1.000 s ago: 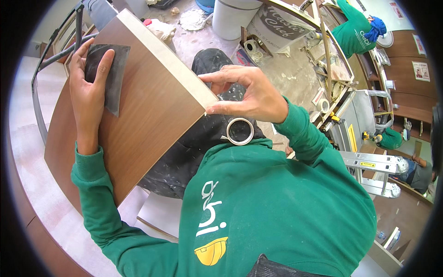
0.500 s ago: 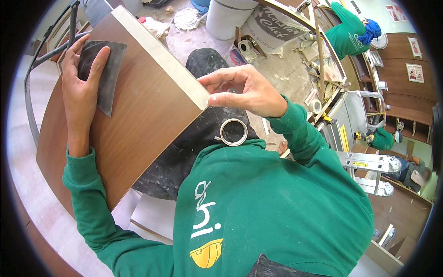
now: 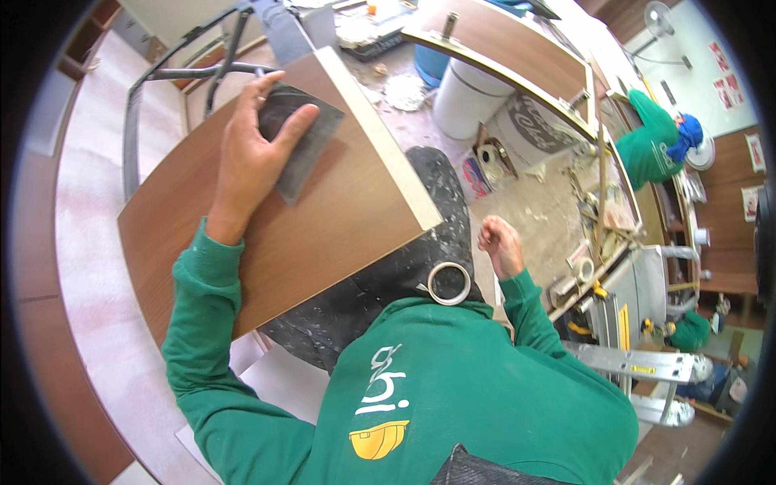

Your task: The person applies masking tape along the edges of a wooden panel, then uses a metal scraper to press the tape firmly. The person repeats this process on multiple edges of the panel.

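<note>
A flat, dark grey rectangular sheet point(image 3: 311, 149) is gripped by my left hand point(image 3: 250, 162), its thumb across the front and fingers behind the far end. That hand lies over the face of a brown wood-grain board point(image 3: 323, 234) propped against my legs. A cream strip point(image 3: 388, 153) runs along the board's right edge. My right hand point(image 3: 503, 246) is off the board, right of my knee, with fingers curled; whatever they may hold is hidden. A roll of tape point(image 3: 449, 284) rests on my lap.
A white bucket point(image 3: 473, 97) and a curved wooden panel point(image 3: 509, 40) stand ahead. Scraps and tape rolls litter the floor to the right, near an aluminium ladder point(image 3: 638, 365). One co-worker in green point(image 3: 655, 145) is at far right, another point(image 3: 691, 331) below. A black metal frame point(image 3: 133, 145) stands left.
My right hand has left the board's edge and moved down to the right, its fingers curling in. The view has shifted, so the board and left hand appear farther right.
</note>
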A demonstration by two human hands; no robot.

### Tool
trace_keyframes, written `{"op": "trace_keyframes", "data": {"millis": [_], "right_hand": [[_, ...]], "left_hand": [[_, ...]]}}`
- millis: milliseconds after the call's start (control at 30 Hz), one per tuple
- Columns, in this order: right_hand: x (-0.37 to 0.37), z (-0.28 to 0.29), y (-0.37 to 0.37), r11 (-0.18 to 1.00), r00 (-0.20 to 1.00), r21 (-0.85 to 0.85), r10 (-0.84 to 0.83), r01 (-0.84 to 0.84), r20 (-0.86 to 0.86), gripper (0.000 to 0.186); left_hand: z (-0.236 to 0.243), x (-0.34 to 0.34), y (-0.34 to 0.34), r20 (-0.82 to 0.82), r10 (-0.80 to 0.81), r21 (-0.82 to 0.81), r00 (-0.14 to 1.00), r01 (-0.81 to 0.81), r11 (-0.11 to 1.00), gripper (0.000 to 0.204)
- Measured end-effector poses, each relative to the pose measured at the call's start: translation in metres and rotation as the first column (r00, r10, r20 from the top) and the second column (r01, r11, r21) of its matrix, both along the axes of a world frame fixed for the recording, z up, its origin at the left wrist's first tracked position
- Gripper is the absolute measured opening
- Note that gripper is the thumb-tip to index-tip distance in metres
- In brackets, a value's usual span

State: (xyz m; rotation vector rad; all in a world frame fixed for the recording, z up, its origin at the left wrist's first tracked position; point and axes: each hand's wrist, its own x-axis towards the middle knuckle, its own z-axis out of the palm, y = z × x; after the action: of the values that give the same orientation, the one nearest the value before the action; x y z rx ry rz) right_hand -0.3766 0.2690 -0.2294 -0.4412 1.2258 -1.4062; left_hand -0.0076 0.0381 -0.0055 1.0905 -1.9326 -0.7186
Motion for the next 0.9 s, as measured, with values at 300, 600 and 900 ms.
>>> {"op": "trace_keyframes", "data": {"millis": [300, 600, 900], "right_hand": [[-0.02, -0.025, -0.007, 0.994, 0.965, 0.039, 0.109, -0.102, -0.24, 0.023], [-0.031, -0.001, -0.037, 0.916, 0.748, 0.278, 0.397, -0.288, -0.532, 0.025], [0.015, 0.039, -0.032, 0.799, 0.326, 0.055, 0.306, -0.599, -0.895, 0.026]], "left_hand": [[0.062, 0.02, 0.103, 0.128, 0.009, -0.227, 0.992, 0.02, 0.974, 0.075], [0.045, 0.14, 0.275, -0.036, 0.459, 0.142, 0.887, -0.451, 0.881, 0.089], [-0.115, 0.132, 0.311, 0.071, 0.463, 0.736, 0.884, -0.359, 0.574, 0.053]]}}
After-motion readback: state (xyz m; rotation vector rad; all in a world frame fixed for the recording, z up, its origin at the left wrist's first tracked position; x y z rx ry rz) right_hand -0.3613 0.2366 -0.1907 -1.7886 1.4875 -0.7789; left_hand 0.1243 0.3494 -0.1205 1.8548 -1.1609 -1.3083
